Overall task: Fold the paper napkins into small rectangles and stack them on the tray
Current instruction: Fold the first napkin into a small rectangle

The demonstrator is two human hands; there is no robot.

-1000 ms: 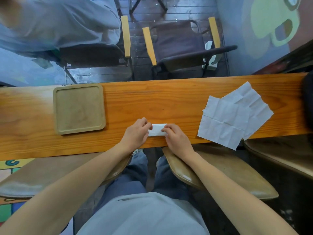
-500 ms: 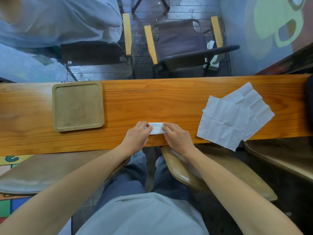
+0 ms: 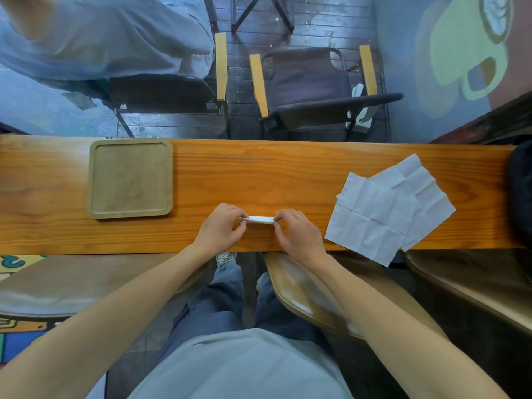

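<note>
Head view: both hands apparently pinch folded napkin (image 3: 260, 219).

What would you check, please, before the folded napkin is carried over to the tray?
1. Grip: left hand and right hand each pinch one end of the folded napkin: ok.
2. Fold finished into a small rectangle: it shows as a narrow strip; whether the creases are flat, cannot tell.
3. Wooden tray free to receive it: nothing lies in it: ok.
4. Path along the wooden table to the tray: nothing in the way: ok.
5. Unfolded napkins secure: a corner hangs over the near table edge: not ok.
</note>
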